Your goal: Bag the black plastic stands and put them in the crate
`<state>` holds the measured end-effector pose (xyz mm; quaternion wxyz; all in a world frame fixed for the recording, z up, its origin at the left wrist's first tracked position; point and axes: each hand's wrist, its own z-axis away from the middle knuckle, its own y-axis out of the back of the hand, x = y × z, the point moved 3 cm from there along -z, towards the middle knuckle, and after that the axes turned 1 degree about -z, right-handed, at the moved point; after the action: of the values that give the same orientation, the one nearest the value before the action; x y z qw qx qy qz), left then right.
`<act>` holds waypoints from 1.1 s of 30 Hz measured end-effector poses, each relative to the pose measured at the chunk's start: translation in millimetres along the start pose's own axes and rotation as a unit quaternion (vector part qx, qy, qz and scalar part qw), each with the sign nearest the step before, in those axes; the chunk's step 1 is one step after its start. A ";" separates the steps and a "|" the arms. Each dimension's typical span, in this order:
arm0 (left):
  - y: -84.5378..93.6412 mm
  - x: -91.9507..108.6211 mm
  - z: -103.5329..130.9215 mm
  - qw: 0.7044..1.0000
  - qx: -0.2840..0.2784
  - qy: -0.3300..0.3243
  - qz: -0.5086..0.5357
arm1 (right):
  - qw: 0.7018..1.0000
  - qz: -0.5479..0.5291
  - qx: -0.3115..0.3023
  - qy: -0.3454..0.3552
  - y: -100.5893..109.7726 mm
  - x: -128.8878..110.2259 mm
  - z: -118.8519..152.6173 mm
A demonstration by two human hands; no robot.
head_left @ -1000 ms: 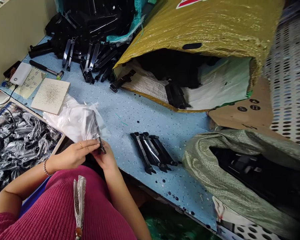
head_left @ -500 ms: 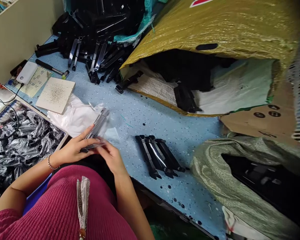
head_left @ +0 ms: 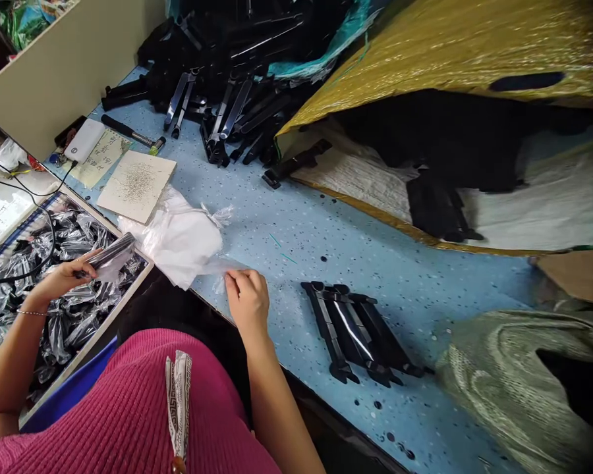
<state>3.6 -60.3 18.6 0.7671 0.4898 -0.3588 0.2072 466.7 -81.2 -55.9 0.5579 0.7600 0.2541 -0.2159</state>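
My left hand [head_left: 66,280] is closed round a black folding part in a clear plastic bag [head_left: 116,253], held above a box [head_left: 103,313] of similar bagged parts. My right hand [head_left: 248,299] is at the table's near edge, its fingers pinching a thin clear plastic bag [head_left: 217,265]. This bag lies against a stack of white plastic bags [head_left: 185,230]. To the right of my right hand, several black folding parts [head_left: 350,329] with shiny faces lie side by side on the blue speckled table [head_left: 277,230].
At the back lies a heap of black parts [head_left: 217,79]. A yellow woven sack [head_left: 425,46] gapes at the right, a green-grey sack [head_left: 499,382] nearer. Left are a hammer [head_left: 128,131], a pale square board [head_left: 137,184], a white power bank [head_left: 85,139] and a cable [head_left: 49,224].
My left hand has carried the bagged part left, from in front of my body to over the box. My right hand has parted from it and pinches another clear bag. The view has shifted left.
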 end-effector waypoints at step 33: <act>-143.9 -185.8 13.0 0.886 0.043 0.266 -0.377 | 0.998 0.037 0.030 0.030 -1.9 0.0 -0.5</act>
<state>-26.6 -128.2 -204.7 0.8324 0.5469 0.0799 0.0397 465.6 -80.2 -57.2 0.5343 0.7917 0.2357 -0.1795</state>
